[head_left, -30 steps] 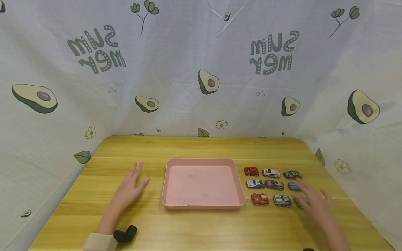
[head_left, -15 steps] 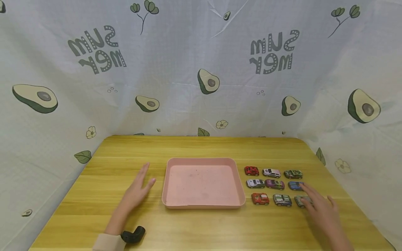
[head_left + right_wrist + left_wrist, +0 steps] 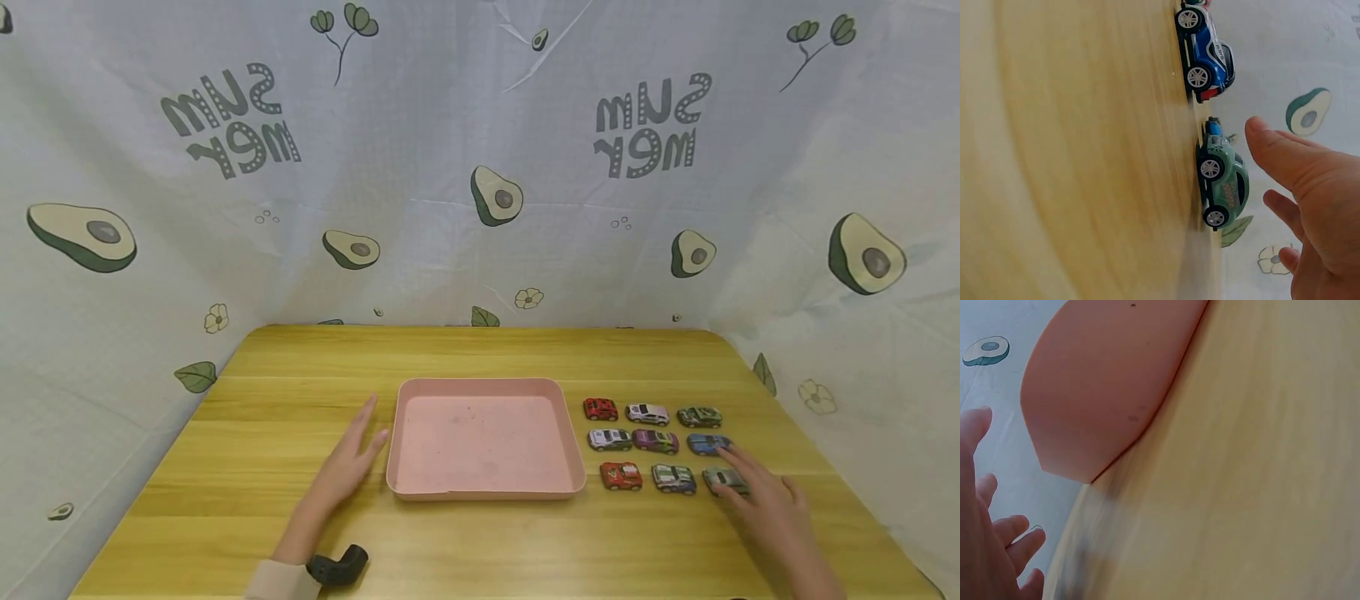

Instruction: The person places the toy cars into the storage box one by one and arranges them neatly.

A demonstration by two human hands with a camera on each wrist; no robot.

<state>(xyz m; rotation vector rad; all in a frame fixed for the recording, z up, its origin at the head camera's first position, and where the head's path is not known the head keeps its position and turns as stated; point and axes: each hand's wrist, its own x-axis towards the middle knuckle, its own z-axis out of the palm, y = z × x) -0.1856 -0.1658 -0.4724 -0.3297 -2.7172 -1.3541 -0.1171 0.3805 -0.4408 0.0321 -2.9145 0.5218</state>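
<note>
A shallow pink tray (image 3: 486, 495) stands mid-table. My left hand (image 3: 347, 471), fingers extended, is at the tray's left side with its thumb near the wall; in the left wrist view the tray (image 3: 1097, 394) fills the upper part beside the hand (image 3: 988, 531). On the right, toy cars stand in three rows. My right hand (image 3: 772, 504) hovers with spread fingers over the near right corner of the rows. Closest to it are a green toy car (image 3: 1225, 181) and a blue toy car (image 3: 708, 444). Neither hand holds anything.
Other toy cars stand left of the right hand, among them a red one (image 3: 621, 476), a white and green one (image 3: 673, 479) and a purple one (image 3: 656, 441). A printed cloth (image 3: 420, 167) hangs behind the wooden table (image 3: 480, 550).
My left hand has moved right, closer to the tray. My right hand has shifted slightly right and toward me, uncovering more of the blue and green cars. The tray and cars stay put.
</note>
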